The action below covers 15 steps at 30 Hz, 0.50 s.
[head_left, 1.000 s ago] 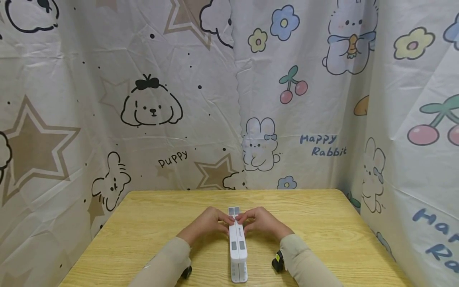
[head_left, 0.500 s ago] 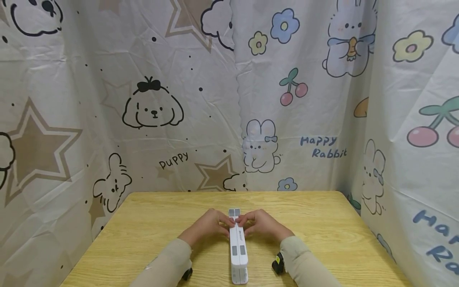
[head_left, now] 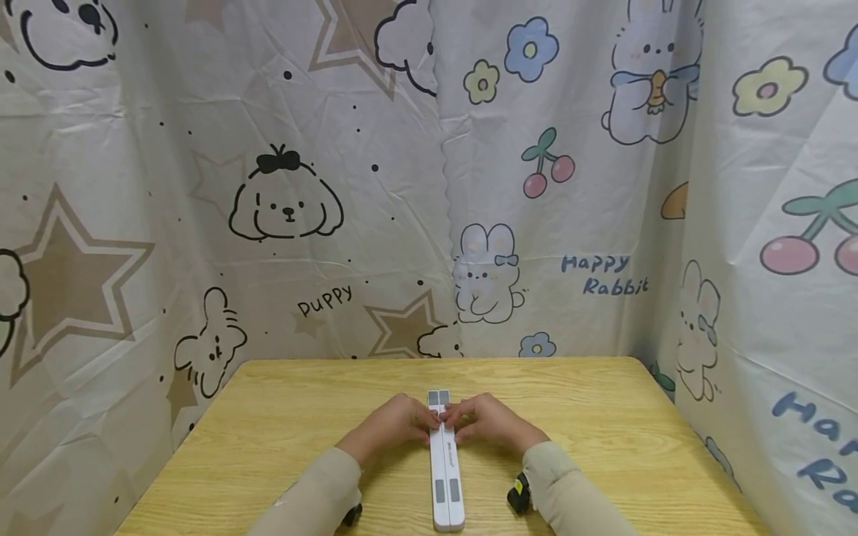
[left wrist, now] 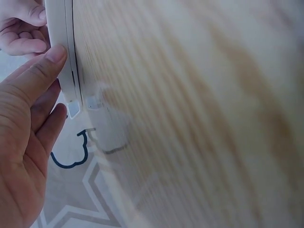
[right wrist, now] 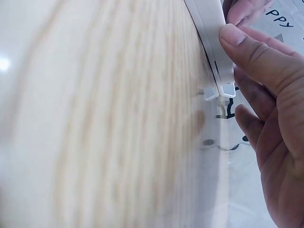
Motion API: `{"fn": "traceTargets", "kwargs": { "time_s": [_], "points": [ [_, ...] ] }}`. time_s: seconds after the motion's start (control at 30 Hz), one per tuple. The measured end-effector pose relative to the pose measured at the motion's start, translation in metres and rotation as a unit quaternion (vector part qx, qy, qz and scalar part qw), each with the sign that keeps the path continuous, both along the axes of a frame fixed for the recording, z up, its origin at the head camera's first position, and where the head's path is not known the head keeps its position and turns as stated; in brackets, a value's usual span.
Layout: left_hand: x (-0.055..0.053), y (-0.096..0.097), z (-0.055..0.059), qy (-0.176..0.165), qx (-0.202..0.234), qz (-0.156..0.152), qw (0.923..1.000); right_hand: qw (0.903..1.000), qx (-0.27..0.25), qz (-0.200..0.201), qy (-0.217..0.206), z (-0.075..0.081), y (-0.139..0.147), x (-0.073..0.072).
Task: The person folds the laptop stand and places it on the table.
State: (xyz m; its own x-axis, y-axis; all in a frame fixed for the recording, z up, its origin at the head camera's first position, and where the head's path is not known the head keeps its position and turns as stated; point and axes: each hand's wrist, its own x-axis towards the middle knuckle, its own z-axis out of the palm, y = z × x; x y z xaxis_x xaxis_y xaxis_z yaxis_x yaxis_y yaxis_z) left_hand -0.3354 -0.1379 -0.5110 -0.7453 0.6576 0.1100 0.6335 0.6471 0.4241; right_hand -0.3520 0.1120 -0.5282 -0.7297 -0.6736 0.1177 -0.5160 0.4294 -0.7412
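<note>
A white folding laptop stand (head_left: pixel 443 465) with grey pads lies lengthwise on the table, its two long bars side by side and folded flat. Near its far end, my left hand (head_left: pixel 395 426) holds the left bar between thumb and fingers. On the opposite side my right hand (head_left: pixel 492 423) pinches the right bar the same way. In the left wrist view the thumb of the left hand (left wrist: pixel 23 109) presses the side of the stand (left wrist: pixel 58 28). The right wrist view has the right thumb (right wrist: pixel 237 40) against the other side, close to a small clear-white hook at the end.
The wood-grain table (head_left: pixel 302 394) extends to both sides of the stand. A patterned curtain (head_left: pixel 402 186) hangs behind and beside it. Black wrist devices (head_left: pixel 519 493) sit under both beige sleeves (head_left: pixel 573 484).
The near end of the stand has come down: its upper part stood above a lower part before and now lies closed onto it. Both hands keep their places near the far end.
</note>
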Motion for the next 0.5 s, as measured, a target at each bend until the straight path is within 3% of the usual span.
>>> {"fn": "traceTargets", "kwargs": {
  "time_s": [0.5],
  "points": [
    [0.008,-0.001,0.003,-0.045,0.033,0.016,0.9983,0.9942,0.077,0.012,0.074,0.011,-0.005,0.006]
  ]
}}
